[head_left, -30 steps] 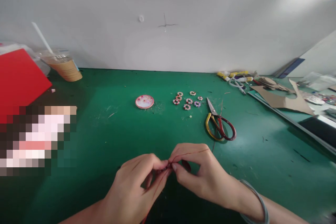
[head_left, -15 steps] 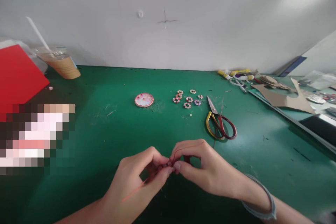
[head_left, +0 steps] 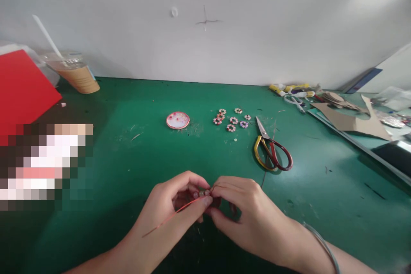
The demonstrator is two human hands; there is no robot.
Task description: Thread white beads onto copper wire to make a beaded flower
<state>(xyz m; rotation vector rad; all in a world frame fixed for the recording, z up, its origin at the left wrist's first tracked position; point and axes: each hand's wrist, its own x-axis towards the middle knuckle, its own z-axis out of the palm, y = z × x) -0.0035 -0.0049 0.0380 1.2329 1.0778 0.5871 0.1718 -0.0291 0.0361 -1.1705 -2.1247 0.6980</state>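
My left hand [head_left: 175, 203] is closed, pinching a short row of small reddish and clear beads [head_left: 201, 194] between thumb and fingers. A thin red cord [head_left: 180, 210] comes out of the beads and lies back across my left thumb. Against the other end of the row, my right hand [head_left: 247, 209] has its fingers pressed together on the cord, which also runs over its index finger. The right fingertips are partly hidden. Beyond the hands lie several bead rings [head_left: 230, 128] and a small round dish [head_left: 177, 120] with a few beads in it.
Scissors [head_left: 268, 150] with yellow and red handles lie beyond my right hand on the green table [head_left: 144, 102]. At the back left stands a drink cup [head_left: 81, 78] near a red sheet [head_left: 25, 85]. Cut cardboard [head_left: 353, 115] and yellow-white tubes [head_left: 292, 90] lie at the right.
My right hand has shifted slightly, its thumb lower and its fingers turned over the beads. The beads show more plainly above my left thumb. The view has tilted a little.
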